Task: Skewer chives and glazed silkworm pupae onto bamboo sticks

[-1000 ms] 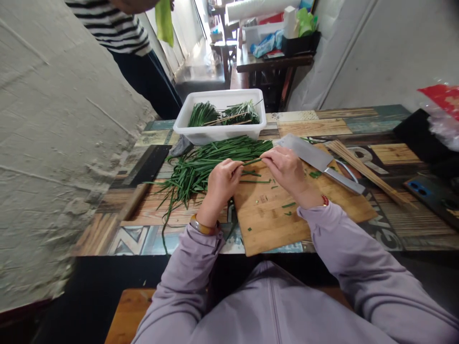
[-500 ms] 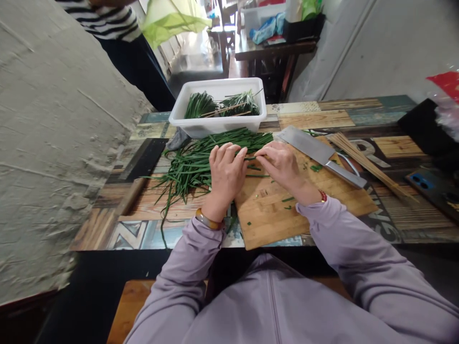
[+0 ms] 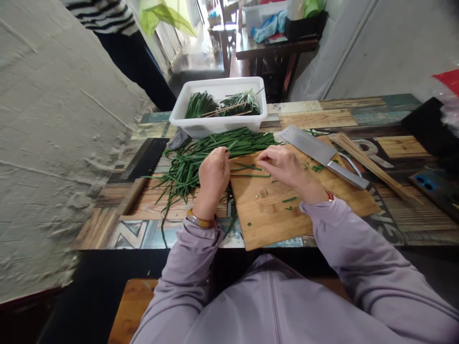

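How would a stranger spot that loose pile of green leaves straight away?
On the patchwork table, look for the white tub near the far edge. Just this side of it, by the left hand, lies the leaf pile. It sprawls loosely with long trailing ends, unlike the two bunches of greens inside the tub.

Green leaves (image 3: 190, 168), white tub (image 3: 215, 128)

Long, slender green chives (image 3: 190, 167) are heaped loosely on the worktop (image 3: 308, 119), with a few stems (image 3: 256, 175) stretched onto the cutting board (image 3: 272, 222).
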`<state>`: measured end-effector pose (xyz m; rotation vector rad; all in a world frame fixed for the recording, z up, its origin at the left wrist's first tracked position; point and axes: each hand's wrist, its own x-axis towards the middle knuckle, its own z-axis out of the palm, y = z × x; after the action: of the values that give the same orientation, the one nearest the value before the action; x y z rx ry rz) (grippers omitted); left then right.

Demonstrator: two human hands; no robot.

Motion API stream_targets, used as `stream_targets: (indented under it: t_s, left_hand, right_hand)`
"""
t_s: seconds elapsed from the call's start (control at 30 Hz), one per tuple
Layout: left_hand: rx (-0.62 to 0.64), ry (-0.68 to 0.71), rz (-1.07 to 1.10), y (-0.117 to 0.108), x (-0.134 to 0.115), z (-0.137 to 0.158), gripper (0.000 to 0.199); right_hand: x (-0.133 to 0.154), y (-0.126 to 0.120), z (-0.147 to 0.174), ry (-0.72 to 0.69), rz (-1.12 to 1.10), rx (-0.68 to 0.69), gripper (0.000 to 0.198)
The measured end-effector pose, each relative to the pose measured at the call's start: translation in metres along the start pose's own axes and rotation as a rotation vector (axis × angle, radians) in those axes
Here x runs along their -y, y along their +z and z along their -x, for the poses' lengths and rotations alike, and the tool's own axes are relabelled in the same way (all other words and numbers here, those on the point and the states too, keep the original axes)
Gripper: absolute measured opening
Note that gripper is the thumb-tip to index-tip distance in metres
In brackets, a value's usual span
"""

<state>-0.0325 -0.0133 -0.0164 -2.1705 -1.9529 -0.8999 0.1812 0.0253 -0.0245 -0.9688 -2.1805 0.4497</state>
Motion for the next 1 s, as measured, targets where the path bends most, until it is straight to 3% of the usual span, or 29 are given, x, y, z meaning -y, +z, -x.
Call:
stream_targets:
  t_s: [0.13,0.4,0.67,0.87,1.0]
  left_hand:
    - [-0.028,0.008,0.02,0.001,0.001,0.001,0.022]
    - [0.074,0.067,0.011,0.0,-0.012,0.004,0.024]
    - [0.121,0.199,-0.029,0.002,-0.017,0.007,0.024]
    - [0.07,0.149,-0.036,0.001,-0.013,0.005,0.023]
    - [0.075,0.15,-0.008,0.001,-0.014,0.006,0.022]
  right_hand:
    - [0.002,-0.001,0.003,-0.063,0.115,0.194,0.007]
    - [0.008,-0.007,0.004,-0.079,0.286,0.359,0.007]
    - [0.018,-0.008,0.007,-0.105,0.373,0.38,0.004]
    - [0.004,-0.013,0.008,-0.041,0.373,0.42,0.008]
    - [0.009,-0.013,0.01,-0.059,0.413,0.437,0.015]
